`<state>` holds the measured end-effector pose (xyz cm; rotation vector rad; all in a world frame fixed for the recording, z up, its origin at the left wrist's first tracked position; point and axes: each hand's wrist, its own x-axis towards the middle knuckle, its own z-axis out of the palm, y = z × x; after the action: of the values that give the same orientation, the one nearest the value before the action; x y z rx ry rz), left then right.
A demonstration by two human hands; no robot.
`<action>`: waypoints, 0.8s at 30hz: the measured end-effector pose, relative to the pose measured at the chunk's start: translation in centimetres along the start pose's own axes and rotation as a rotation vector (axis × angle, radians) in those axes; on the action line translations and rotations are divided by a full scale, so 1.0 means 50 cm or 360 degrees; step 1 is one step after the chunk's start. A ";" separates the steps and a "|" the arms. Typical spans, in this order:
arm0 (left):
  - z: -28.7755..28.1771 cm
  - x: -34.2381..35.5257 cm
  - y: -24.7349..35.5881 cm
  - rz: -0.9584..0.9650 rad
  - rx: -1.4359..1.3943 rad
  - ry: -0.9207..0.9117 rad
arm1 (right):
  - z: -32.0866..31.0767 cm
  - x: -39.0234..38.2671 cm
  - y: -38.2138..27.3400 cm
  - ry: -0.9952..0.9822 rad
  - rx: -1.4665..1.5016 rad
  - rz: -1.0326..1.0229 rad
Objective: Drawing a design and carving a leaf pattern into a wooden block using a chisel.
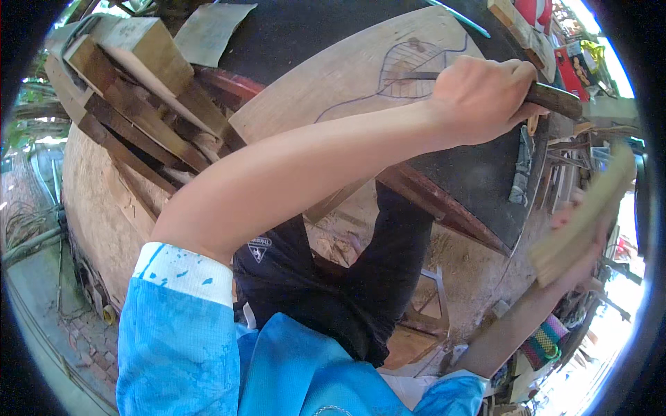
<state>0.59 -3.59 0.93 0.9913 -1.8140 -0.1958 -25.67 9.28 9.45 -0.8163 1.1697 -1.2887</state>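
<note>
A pale wooden board (pixel 298 87) lies on a dark work surface, with a leaf and curling lines drawn on it in blue. My left hand (pixel 485 97) is closed around a chisel, its wooden handle (pixel 560 101) pointing right and its thin metal shaft (pixel 422 75) reaching over the hatched leaf. Whether the blade tip touches the wood is hard to tell. Off to the right, my right hand (pixel 590 232) grips a thick wooden stick (pixel 590 211). That hand and the stick are smeared by motion, apart from the chisel.
Stacked wooden blocks (pixel 149 59) and beams stand at the left. A grey sheet (pixel 215 31) lies at the back of the dark work surface (pixel 298 35). A wrapped grey strip (pixel 520 166) lies by its right edge. A woven bag (pixel 544 340) sits low at the right.
</note>
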 end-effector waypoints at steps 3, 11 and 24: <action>0.000 0.006 -0.003 -0.0021 -0.0052 0.0000 | 0.014 0.015 -0.008 -0.0108 -0.0178 0.0147; 0.002 0.006 -0.009 0.0015 -0.0012 0.0075 | 0.003 0.077 0.000 -0.0683 -0.0265 0.0307; -0.004 0.000 -0.012 -0.0060 0.0030 0.0097 | 0.034 0.057 0.005 -0.0030 0.0089 -0.0565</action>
<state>1.08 -3.92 0.68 1.0348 -1.7455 -0.1703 -24.26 6.25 9.13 -1.0237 0.9967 -1.5913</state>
